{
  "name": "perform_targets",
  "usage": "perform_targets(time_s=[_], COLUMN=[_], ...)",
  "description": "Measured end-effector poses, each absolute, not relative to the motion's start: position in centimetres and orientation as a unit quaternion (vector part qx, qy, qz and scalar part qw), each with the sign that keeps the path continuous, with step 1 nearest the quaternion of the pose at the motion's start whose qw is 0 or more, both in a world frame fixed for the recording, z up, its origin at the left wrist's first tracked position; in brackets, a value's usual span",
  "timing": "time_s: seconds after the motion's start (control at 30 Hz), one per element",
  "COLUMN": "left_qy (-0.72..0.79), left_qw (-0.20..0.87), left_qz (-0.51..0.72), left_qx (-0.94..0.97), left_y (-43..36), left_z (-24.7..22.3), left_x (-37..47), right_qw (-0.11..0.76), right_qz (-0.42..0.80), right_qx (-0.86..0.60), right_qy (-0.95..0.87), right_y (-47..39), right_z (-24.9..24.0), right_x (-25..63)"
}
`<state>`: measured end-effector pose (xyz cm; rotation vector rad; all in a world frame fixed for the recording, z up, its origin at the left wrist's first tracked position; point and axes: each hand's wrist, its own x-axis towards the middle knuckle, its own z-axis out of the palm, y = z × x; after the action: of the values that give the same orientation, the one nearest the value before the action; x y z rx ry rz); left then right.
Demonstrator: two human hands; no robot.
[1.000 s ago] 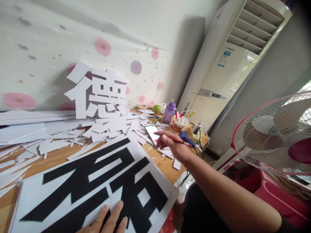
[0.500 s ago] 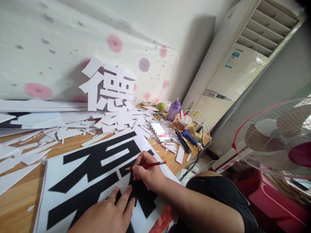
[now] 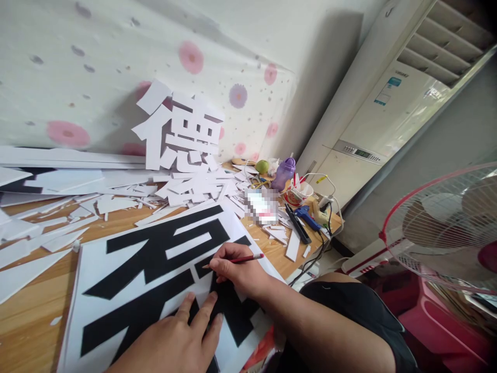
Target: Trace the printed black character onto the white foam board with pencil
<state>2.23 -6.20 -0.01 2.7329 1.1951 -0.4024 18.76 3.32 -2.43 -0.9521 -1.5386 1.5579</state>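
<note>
Right hand [image 3: 238, 269]: I have its fingers pinched round the red pencil, low on the shaft, with the forearm reaching in from the lower right.
Pencil [image 3: 248, 258]: slanted, its point to the left at a black stroke near the middle of the printed sheet and its other end toward the right; I can't tell whether the point touches.
Left hand [image 3: 182, 334]: palm down on the sheet, fingers spread, nothing gripped, just below and left of the right hand.
Printed sheet [image 3: 233, 220]: lying on the wooden table [image 3: 39, 324] beneath both my hands, white with a big black character [image 3: 155, 256], partly covered by the hands.
White cut-out character [image 3: 154, 142]: standing upright behind the sheet, in front of the flowered wall covering [image 3: 155, 52].
White scraps [image 3: 194, 189]: heaped at the cut-out's foot and scattered left and right across the table.
Blurred patch [image 3: 261, 205]: beyond the right hand, among scraps; I can't make out what it covers.
Far right corner of the table: a long black object [image 3: 297, 224] beside a blue glue gun [image 3: 308, 218], with a bowl [image 3: 298, 194], a purple bottle [image 3: 284, 175] and a green fruit [image 3: 262, 167] behind.
Fan [image 3: 430, 223]: off to my right, near a pink stool [image 3: 430, 321].
</note>
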Motion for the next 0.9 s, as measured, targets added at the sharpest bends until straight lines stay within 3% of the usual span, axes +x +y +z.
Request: perform_targets(time_s=[0.17, 0.37, 0.9], left_qy=[0.415, 0.411, 0.372], left_qw=[0.127, 0.122, 0.032], left_qz=[-0.2, -0.22, -0.117], left_qx=[0.878, 0.876, 0.92], left_y=[-6.0, -6.2, -6.5], left_z=[1.7, 2.4, 0.0], left_x=[3.2, 3.4, 2.7], right_qw=[0.436, 0.442, 0.41], right_qz=[0.55, 0.468, 0.475], right_qx=[-0.396, -0.435, -0.444], right_qy=[-0.592, -0.63, -0.639], right_y=[2.8, 2.5, 2.7], right_z=[-2.6, -2.2, -2.2], right_x=[19.0, 19.4, 17.6])
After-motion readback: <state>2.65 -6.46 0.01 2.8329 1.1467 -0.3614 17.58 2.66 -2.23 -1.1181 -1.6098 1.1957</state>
